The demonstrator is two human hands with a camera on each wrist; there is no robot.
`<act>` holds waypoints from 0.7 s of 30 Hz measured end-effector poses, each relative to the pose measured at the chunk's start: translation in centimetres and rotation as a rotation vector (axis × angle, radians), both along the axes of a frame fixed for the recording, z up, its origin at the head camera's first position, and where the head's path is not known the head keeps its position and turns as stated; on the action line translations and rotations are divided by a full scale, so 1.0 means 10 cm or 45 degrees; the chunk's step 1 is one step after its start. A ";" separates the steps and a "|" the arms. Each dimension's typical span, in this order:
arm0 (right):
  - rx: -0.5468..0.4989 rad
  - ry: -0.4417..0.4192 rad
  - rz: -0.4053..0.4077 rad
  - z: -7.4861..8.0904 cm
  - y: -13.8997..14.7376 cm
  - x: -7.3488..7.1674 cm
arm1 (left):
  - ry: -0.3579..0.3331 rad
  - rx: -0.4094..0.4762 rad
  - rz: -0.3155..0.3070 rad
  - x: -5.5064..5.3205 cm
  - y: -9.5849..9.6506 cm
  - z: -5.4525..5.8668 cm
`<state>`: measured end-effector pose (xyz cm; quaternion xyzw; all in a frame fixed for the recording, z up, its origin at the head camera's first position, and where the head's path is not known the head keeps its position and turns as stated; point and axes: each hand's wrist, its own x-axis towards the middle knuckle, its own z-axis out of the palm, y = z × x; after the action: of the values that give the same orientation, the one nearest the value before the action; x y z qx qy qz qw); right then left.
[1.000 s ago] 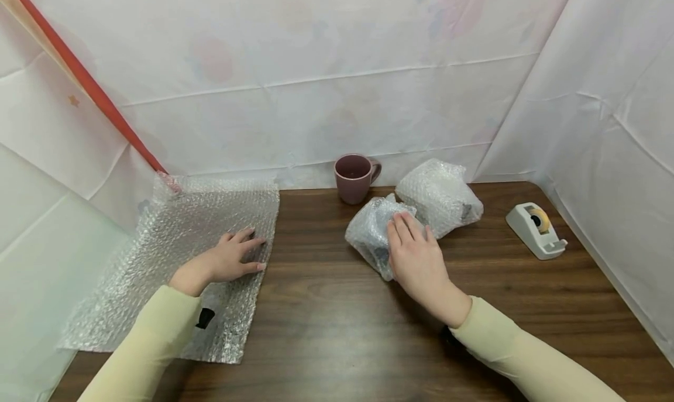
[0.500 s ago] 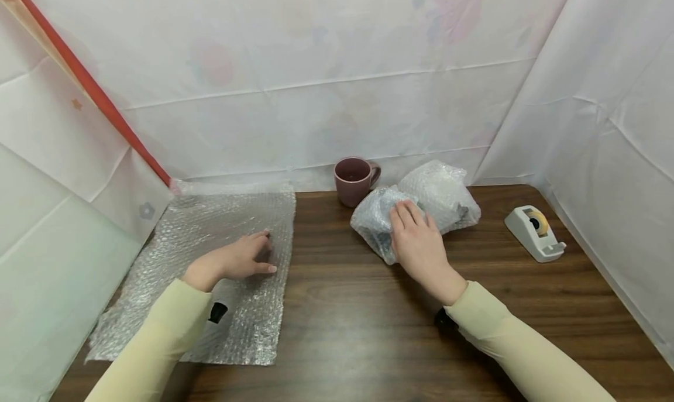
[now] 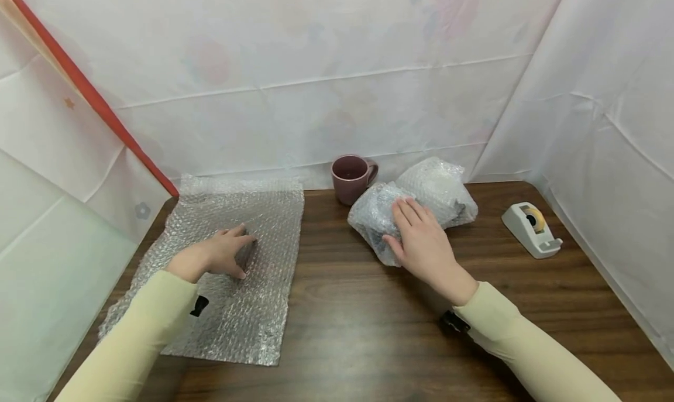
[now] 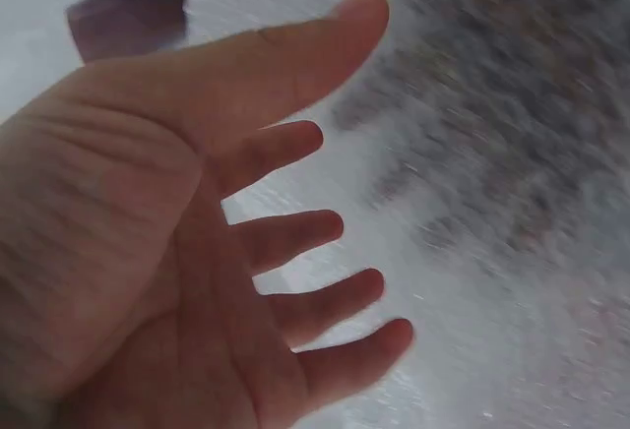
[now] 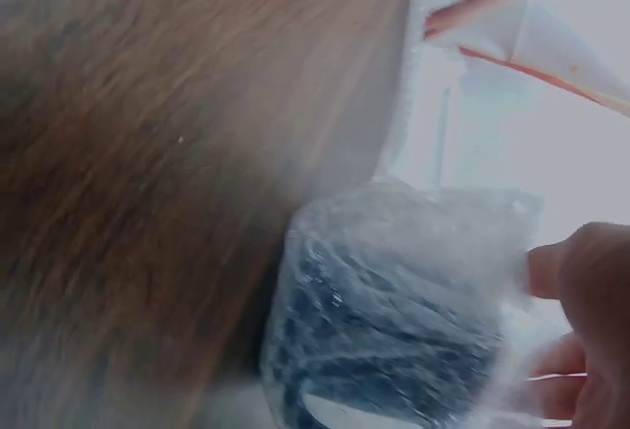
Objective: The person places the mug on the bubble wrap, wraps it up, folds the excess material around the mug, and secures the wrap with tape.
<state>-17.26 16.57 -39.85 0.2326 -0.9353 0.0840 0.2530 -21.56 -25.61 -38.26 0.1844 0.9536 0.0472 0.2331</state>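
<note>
My left hand [image 3: 218, 254] hovers low over a sheet of bubble wrap [image 3: 258, 308] at the left of the table, fingers spread. In the left wrist view its thumb and fingers [image 4: 325, 309] hold nothing. My right hand [image 3: 425, 247] rests on top of a bubble-wrapped bundle [image 3: 371, 215], its fingers fairly straight and the thumb apart. Something dark blue shows through this bundle [image 5: 384, 321] in the right wrist view. A second bubble-wrapped bundle [image 3: 434, 185] sits right behind it. Close by at the back stands an upright mauve mug [image 3: 350, 185], unwrapped.
A white tape dispenser [image 3: 532, 231] with a yellowish roll stands on the right side of the wooden table [image 3: 337, 332]. White cloth [image 3: 316, 68] hangs along the back and both sides. A red strip [image 3: 95, 98] runs down the left corner.
The bubble wrap sheet has shifted right and lies flatter. The front bundle has slid back against the rear one. My left hand moved right with the sheet, then back left; my right thumb has spread.
</note>
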 end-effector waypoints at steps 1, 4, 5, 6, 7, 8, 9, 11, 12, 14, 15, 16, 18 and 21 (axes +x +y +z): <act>-0.021 0.010 0.018 0.02 0.01 0.03 | -0.024 -0.005 0.010 0.00 -0.02 0.00; -0.085 0.075 0.077 0.08 0.06 0.12 | -0.048 0.003 0.004 0.01 -0.05 0.01; -0.107 0.099 0.102 0.09 0.07 0.15 | -0.041 0.005 -0.009 0.00 -0.04 0.02; -0.127 0.123 0.129 0.10 0.08 0.19 | -0.033 0.006 -0.020 0.01 -0.03 0.03; -0.148 0.146 0.161 0.11 0.08 0.22 | -0.027 0.004 -0.033 0.01 -0.02 0.05; -0.174 0.169 0.199 0.12 0.08 0.26 | -0.020 0.002 -0.049 0.01 0.00 0.06; -0.200 0.196 0.243 0.11 0.08 0.30 | -0.016 -0.008 -0.064 0.01 0.02 0.07; -0.248 0.242 0.331 0.10 0.07 0.38 | -0.017 -0.025 -0.100 0.01 0.07 0.08; -0.266 0.265 0.375 0.09 0.06 0.41 | -0.028 -0.026 -0.111 0.01 0.09 0.09; -0.299 0.314 0.476 0.08 0.04 0.48 | -0.039 -0.032 -0.137 0.01 0.14 0.08; -0.305 0.333 0.524 0.07 0.03 0.51 | -0.052 -0.031 -0.146 0.02 0.16 0.08; -0.312 0.346 0.573 0.07 0.02 0.55 | -0.063 -0.026 -0.161 0.02 0.19 0.08; -0.314 0.347 0.679 0.05 0.00 0.61 | -0.087 -0.009 -0.190 0.04 0.25 0.07; -0.290 0.255 0.811 -0.01 -0.02 0.70 | -0.128 -0.007 -0.223 0.08 0.34 0.07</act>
<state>-10.29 16.38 -39.94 0.4900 -0.7711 0.2392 0.3288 -20.74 -22.19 -37.59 0.2638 0.9211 0.0333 0.2845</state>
